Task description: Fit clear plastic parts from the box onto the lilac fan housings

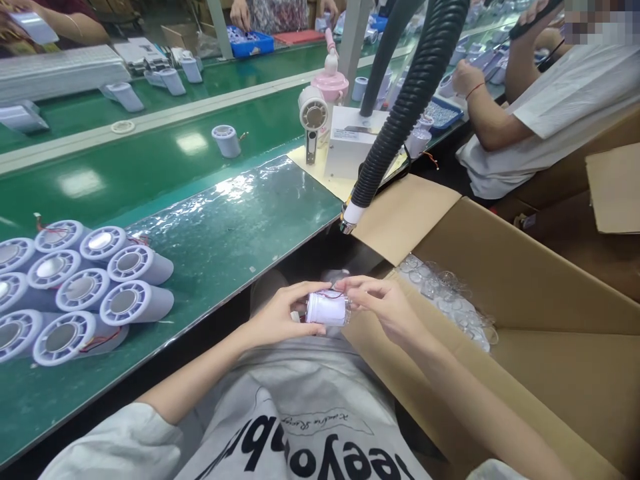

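A small lavender cylindrical housing (327, 308) lies on its side between my hands, just above my lap. My left hand (285, 310) grips its left end, thumb below and fingers above. At the other end, the fingertips of my right hand (383, 303) pinch close to thin red wires that run along the top of the housing. Whether a clear part covers its right end is hard to make out. Several similar lavender housings (129, 301) with grey round centres are stacked on their sides at the left of the green worktop (210, 247).
An open cardboard box (545, 267) at my right holds clear plastic rings (445, 300). A black ribbed hose (400, 113) hangs over the worktop edge, near a white box (353, 140). One housing (227, 141) stands on the green belt (165, 153). A co-worker's arm (500, 120) is at right.
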The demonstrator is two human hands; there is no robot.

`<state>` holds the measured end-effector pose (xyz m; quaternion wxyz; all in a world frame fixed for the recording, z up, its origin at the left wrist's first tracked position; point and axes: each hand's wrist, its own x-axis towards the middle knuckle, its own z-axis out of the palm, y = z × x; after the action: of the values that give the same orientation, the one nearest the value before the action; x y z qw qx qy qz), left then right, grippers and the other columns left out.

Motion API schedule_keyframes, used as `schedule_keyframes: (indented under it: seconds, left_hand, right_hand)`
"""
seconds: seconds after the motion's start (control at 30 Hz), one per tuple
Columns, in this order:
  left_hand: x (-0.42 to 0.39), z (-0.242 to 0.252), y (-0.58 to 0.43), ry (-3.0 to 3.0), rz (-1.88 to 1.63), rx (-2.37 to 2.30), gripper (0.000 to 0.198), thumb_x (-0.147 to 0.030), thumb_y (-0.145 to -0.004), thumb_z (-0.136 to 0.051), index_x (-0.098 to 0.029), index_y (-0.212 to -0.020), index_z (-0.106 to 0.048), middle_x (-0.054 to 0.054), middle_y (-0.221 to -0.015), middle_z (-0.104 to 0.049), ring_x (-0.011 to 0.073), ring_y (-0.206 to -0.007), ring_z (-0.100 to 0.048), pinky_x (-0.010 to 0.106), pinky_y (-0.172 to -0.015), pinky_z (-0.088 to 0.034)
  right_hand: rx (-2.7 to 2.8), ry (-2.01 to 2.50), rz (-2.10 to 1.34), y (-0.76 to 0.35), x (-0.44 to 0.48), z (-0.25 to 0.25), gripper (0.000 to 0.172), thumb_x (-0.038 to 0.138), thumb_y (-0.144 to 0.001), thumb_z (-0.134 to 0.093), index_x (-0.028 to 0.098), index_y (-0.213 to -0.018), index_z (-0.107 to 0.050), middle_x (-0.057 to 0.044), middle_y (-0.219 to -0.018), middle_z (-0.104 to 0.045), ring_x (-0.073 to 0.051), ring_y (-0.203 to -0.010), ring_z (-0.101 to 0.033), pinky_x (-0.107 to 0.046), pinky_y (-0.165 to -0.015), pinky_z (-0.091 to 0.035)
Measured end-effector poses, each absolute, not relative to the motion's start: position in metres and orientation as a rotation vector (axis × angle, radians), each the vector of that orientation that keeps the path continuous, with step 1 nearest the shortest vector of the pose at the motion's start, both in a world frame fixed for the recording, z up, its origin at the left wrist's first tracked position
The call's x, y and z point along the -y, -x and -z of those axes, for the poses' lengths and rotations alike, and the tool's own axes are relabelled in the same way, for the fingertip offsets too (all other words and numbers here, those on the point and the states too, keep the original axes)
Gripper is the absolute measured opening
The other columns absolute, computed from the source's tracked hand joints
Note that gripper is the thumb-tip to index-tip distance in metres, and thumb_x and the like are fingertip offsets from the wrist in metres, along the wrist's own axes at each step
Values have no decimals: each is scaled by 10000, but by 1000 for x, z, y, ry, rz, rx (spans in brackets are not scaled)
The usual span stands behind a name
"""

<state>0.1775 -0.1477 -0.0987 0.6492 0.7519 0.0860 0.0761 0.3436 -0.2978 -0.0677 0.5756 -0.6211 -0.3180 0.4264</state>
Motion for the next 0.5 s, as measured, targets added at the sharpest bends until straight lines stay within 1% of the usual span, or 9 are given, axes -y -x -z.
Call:
schedule_keyframes:
  seconds: [0.07,0.1,0.17,0.2,0.23,0.3,0.37,0.5]
  left_hand:
    - [150,97,-176,-1582,-152,-276,681,-288,-682,-801,-219,-1309,-544,132,-1315,-575,264,-1105,-617,375,-925,-525]
    - [150,97,-175,-1518,-149,-307,692,-278,-681,-802,-210,-1316,-536,135,-1312,-578,262,-1089,-626,376,-921,-527]
    - [150,98,-175,-1408,-141,-346,700,-267,-688,-797,-194,-1326,-520,139,-1285,-598,253,-1065,-635,368,-900,-533]
    - [149,99,-176,-1370,-133,-356,698,-265,-692,-795,-188,-1327,-516,138,-1272,-606,247,-1061,-634,361,-892,-533]
    - [148,100,-178,-1346,-124,-362,695,-262,-692,-795,-183,-1324,-517,137,-1266,-610,243,-1060,-632,355,-887,-533]
    - [143,100,-184,-1337,-84,-361,702,-255,-680,-803,-184,-1319,-522,133,-1267,-609,236,-1051,-632,352,-883,-533]
    - [137,99,-193,-1343,-40,-337,729,-238,-660,-816,-196,-1324,-520,125,-1270,-608,235,-1050,-634,363,-894,-532]
    - [132,90,-205,-1355,-16,-259,744,-181,-632,-827,-214,-1314,-531,107,-1277,-607,244,-1103,-617,388,-944,-522]
  right_hand:
    - [831,1401,-1016,-345,300,72,197,414,-734,-773,223,-773,-753,-83,-1154,-677,-290,-1136,-595,-416,-890,-525]
    - [926,1410,-985,-344,302,75,234,384,-709,-801,242,-890,-756,-78,-1229,-646,-296,-1194,-560,-439,-944,-505]
    - [1131,1473,-869,-343,306,82,443,313,-684,-830,279,-1106,-702,-69,-1333,-580,-294,-1257,-510,-481,-1041,-436]
    - [1196,1505,-816,-343,307,86,502,288,-692,-826,285,-1169,-669,-70,-1353,-564,-289,-1258,-510,-491,-1064,-415]
    - [1220,1520,-787,-343,308,91,517,276,-711,-812,282,-1201,-647,-73,-1352,-564,-283,-1241,-527,-494,-1066,-416]
    - [1159,1477,-815,-344,309,99,487,279,-742,-787,268,-1203,-631,-80,-1329,-578,-274,-1192,-569,-480,-1018,-475]
    - [1071,1408,-869,-347,308,105,486,285,-737,-791,261,-1190,-618,-77,-1299,-594,-263,-1164,-589,-455,-981,-513]
    - [1035,1385,-867,-354,309,104,477,295,-737,-795,258,-1168,-594,-73,-1269,-598,-249,-1166,-586,-444,-983,-514]
